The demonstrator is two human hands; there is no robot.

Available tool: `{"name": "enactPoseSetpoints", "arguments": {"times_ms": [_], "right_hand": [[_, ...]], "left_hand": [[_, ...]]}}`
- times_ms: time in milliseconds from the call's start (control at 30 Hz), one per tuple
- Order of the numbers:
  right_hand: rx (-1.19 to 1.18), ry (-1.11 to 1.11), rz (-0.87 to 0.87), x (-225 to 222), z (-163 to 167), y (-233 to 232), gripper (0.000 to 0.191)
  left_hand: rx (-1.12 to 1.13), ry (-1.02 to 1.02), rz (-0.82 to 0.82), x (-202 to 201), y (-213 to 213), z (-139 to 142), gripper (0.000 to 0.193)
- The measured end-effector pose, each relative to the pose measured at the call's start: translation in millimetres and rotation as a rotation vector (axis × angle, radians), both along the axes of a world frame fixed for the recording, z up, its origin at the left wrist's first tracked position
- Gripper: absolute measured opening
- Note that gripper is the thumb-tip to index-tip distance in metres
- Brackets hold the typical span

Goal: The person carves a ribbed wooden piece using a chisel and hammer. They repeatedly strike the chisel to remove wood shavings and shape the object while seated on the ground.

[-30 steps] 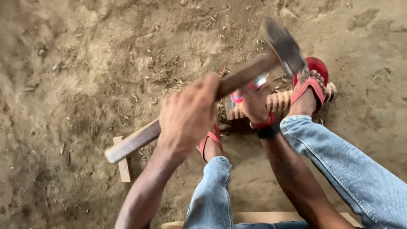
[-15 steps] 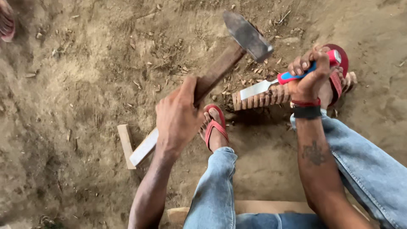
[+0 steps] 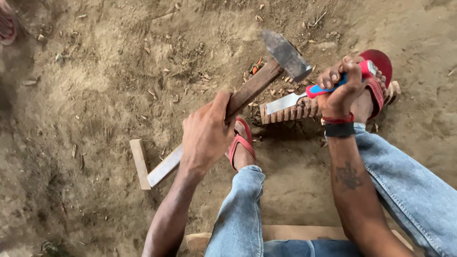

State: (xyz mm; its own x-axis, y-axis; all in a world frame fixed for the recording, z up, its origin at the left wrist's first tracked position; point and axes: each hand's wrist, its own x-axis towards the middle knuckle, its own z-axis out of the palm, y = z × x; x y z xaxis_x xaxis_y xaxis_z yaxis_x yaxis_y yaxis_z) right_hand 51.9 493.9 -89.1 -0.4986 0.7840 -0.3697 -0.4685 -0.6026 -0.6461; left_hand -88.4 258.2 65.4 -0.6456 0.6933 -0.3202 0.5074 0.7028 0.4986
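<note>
Fingers [image 3: 216, 112] of the left hand [image 3: 205, 135] clench one hammer [image 3: 247, 90], raised and tilted; the right hand [image 3: 340, 93] grips one chisel [image 3: 304, 97], blade on one notched wooden piece [image 3: 290, 113].

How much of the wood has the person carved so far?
Done: the wooden piece already shows a row of cut ridges, with chips lying around. In hand: the left hand holds the hammer raised; the right hand sets the chisel on the wood, pinned under a sandalled foot. Left: how much remains uncut cannot be told.
</note>
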Motion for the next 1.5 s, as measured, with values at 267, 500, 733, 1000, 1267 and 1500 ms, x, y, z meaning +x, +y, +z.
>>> {"name": "enactPoseSetpoints", "arguments": {"times_ms": [267,500,733,1000,1267,1500], "right_hand": [[0.071,0.162,0.036,16,2,-6,0.029],[0.150,0.129,-0.024,1,17,-21,0.045],[0.229,0.046,0.026,1,14,-21,0.037],[0.398,-0.128,0.039,4,-1,-27,0.030],[1.693,-1.030,0.138,-19,7,-40,0.027],[1.431,-0.844,0.246,-24,9,-45,0.018]], "left_hand": [[0.417,0.166,-0.376,-12,90,39,0.036],[0.072,0.282,-0.678,24,198,6,0.032],[0.343,0.187,-0.511,33,182,13,0.026],[-0.041,0.305,-0.665,-1,151,43,0.024],[-0.046,0.236,-0.508,-15,110,76,0.020],[-0.141,0.051,-0.400,-24,80,107,0.016]]}}
